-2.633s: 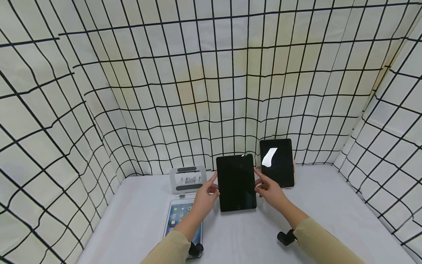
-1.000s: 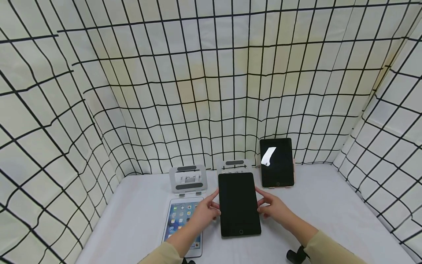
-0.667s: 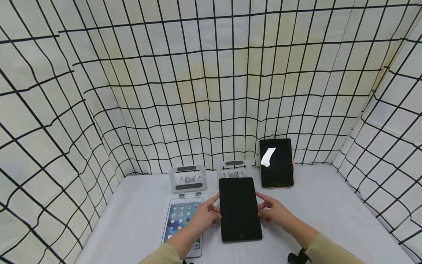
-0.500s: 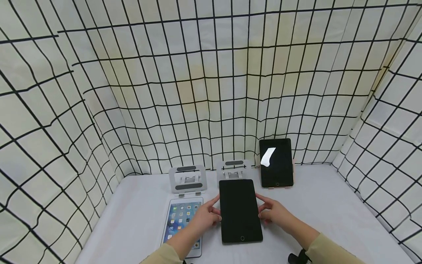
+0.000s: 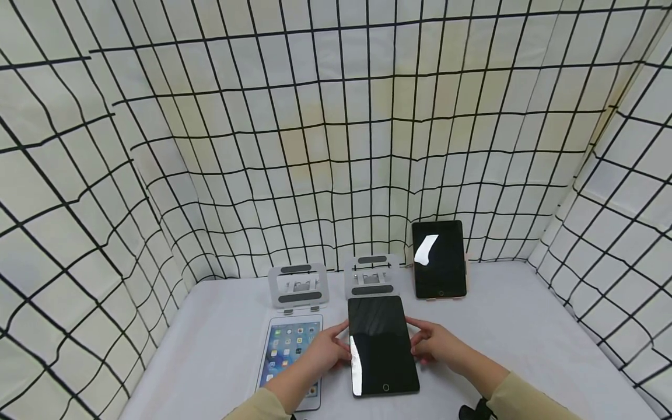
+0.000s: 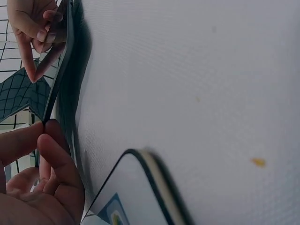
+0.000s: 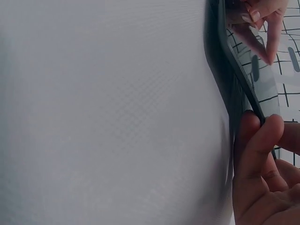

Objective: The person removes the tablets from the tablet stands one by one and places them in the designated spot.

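A black tablet [image 5: 383, 347] with a dark screen and a round home button lies between both hands, just above the white tabletop. My left hand [image 5: 326, 350] pinches its left edge; in the left wrist view thumb and fingers close on the thin rim [image 6: 55, 93]. On the opposite edge my right hand [image 5: 438, 344] pinches in the same way, its thumb [image 7: 265, 140] over the rim in the right wrist view. A bright reflection runs down the screen's left side. Directly behind the tablet stands a grey tablet stand [image 5: 371, 277] with dark pads.
A white tablet [image 5: 291, 356] with its screen lit lies left, partly under my left forearm. Behind it stands another grey stand [image 5: 298, 286]. At the back right a black tablet [image 5: 440, 259] leans on a pinkish stand. Grid-patterned cloth [image 5: 336, 146] walls the table [image 5: 514, 326].
Both hands have brought the black tablet down and toward me, from upright in front of the middle stand to nearly flat. That stand has come into full view.
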{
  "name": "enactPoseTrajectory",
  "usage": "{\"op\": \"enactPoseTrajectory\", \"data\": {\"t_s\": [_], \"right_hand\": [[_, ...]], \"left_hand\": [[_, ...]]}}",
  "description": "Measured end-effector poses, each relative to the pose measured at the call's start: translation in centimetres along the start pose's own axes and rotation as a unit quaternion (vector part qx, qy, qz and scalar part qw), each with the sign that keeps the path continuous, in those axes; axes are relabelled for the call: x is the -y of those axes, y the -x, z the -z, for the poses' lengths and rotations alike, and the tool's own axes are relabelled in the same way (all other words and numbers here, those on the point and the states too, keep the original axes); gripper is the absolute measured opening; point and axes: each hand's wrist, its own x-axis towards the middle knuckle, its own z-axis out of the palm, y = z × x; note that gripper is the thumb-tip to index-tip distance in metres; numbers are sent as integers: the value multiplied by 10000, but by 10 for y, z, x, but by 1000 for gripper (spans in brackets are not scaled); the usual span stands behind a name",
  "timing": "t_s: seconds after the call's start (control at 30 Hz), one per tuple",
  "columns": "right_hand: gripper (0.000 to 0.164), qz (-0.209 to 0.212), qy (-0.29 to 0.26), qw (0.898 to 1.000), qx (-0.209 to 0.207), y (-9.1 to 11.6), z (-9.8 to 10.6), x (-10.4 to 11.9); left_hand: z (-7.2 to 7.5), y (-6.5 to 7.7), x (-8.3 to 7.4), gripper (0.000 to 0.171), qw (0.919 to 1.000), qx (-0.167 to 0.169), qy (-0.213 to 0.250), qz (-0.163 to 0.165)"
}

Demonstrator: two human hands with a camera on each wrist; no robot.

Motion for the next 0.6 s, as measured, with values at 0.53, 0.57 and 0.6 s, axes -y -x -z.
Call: {"op": "enactPoseTrajectory", "data": {"t_s": [0.53, 0.57, 0.6], "right_hand": [[78, -150, -77, 9991, 385, 3, 2, -3], [77, -159, -63, 9991, 387, 4, 2, -3], [77, -178, -45, 9991, 379, 4, 2, -2]], "left_hand": [[0, 0, -1, 76, 9954, 284, -280, 873], [0, -1, -1, 76, 9952, 292, -290, 890], [-1, -1, -1, 76, 9949, 308, -303, 911]]}}
